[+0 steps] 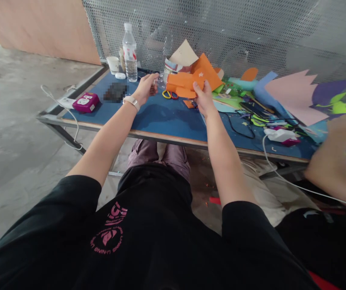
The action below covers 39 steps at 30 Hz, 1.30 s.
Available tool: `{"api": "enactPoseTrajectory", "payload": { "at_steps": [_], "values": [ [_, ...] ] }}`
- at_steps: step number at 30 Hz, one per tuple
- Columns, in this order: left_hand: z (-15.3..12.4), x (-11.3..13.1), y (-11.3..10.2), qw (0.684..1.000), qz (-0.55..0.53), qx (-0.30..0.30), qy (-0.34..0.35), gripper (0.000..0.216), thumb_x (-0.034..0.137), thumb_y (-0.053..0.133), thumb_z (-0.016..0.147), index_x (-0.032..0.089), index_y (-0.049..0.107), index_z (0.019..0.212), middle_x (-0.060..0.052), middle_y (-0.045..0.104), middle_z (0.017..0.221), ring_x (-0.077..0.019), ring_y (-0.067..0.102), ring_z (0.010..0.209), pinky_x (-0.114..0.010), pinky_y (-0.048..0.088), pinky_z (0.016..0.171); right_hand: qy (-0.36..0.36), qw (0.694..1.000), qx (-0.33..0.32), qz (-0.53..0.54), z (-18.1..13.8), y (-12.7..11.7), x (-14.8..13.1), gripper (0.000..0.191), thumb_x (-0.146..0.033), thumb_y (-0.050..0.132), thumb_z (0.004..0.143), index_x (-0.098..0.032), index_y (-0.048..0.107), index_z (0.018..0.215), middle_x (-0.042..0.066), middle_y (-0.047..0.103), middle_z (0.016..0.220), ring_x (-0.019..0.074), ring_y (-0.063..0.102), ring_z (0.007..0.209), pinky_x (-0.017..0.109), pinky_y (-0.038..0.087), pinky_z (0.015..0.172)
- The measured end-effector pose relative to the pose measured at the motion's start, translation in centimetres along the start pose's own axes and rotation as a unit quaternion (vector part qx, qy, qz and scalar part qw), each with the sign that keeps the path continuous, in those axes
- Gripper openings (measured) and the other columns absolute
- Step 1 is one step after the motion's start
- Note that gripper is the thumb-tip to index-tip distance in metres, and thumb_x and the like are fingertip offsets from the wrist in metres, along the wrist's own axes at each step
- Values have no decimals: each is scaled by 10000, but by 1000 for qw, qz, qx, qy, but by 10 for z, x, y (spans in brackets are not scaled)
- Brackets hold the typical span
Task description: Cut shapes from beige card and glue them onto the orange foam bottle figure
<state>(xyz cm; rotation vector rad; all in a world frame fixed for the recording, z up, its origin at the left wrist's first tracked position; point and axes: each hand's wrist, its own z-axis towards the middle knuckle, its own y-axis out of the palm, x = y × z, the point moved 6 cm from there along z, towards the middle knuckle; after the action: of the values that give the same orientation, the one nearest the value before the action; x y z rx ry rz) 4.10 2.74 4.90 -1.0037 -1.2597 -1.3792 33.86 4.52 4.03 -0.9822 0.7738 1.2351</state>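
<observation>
My left hand grips the neck end of a clear plastic bottle lying sideways above the blue table. An orange paper sleeve wraps the bottle's body. My right hand pinches the lower right edge of that orange paper. A pale watch sits on my left wrist. Yellow-and-red-handled scissors lie on the table just below the bottle, between my hands.
An upright water bottle, a white cup and a magenta box stand at the left. Coloured paper scraps, a phone and cables cover the right. Another person's arm rests at the right edge. Perforated metal mesh backs the table.
</observation>
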Motion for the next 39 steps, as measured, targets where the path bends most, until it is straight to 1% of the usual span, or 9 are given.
{"api": "enactPoseTrajectory", "payload": {
  "at_steps": [5,9,12,17,23,28,33,36,39],
  "values": [
    [-10,-1,5,999,27,-2,-22,433,479,918,1271,325,612,1006,22,594,751,-279,784,1121,-424,601,1103,12,1000,-9,-2,0,2,3,1004,-1178,961,808,-418,701,1410,73,804,1735,442,760,1615,560,830,974],
    [9,-7,-3,1000,5,18,10,429,445,707,1380,292,582,1000,25,571,787,-250,814,979,-385,636,937,18,1000,16,14,0,-1,2,983,-1174,903,831,-386,685,1377,92,824,1701,412,804,1551,516,832,929],
    [21,-13,-11,999,-6,36,1,453,493,686,1400,297,577,1007,26,568,785,-228,780,917,-352,646,878,42,998,39,21,-1,-4,2,981,-1214,821,886,-357,684,1343,119,854,1602,433,846,1484,519,831,868],
    [19,-12,-12,999,-3,42,0,431,510,559,1446,304,572,1068,37,563,790,-226,755,834,-335,591,757,95,993,41,53,0,-7,10,993,-1263,767,906,-343,628,1252,128,892,1386,435,887,1409,545,842,911],
    [11,-5,-8,999,15,5,28,434,410,687,1458,303,576,1053,40,595,840,-189,674,847,-330,605,875,121,992,40,18,0,-4,6,958,-1236,773,958,-335,661,1264,126,873,1230,428,877,1365,602,834,982],
    [7,-5,-5,998,53,9,29,500,406,617,1488,267,564,1011,31,546,845,-194,758,851,-283,521,773,152,988,14,35,-15,7,-13,778,-1083,672,1203,-309,603,1226,53,831,1104,285,815,1278,494,722,1084],
    [5,-7,-3,998,67,10,10,486,472,690,1479,250,625,1052,31,612,858,-175,773,898,-273,539,835,134,991,-14,8,-16,12,-17,624,-900,543,1366,-295,549,1213,18,791,1056,203,765,1158,444,642,1081],
    [5,-5,-1,997,72,7,18,525,415,560,1509,235,596,1017,40,570,857,-154,770,843,-265,496,814,112,993,-22,-6,-10,9,-10,666,-954,591,1324,-291,586,1255,35,816,1113,223,789,1193,464,667,1079],
    [5,-4,-1,998,62,8,18,455,340,595,1468,266,586,1019,41,592,837,-163,730,809,-289,516,793,74,997,-18,-13,-3,3,-1,791,-1093,709,1175,-314,646,1296,70,872,1253,324,819,1353,534,724,1082]
  ]
}}
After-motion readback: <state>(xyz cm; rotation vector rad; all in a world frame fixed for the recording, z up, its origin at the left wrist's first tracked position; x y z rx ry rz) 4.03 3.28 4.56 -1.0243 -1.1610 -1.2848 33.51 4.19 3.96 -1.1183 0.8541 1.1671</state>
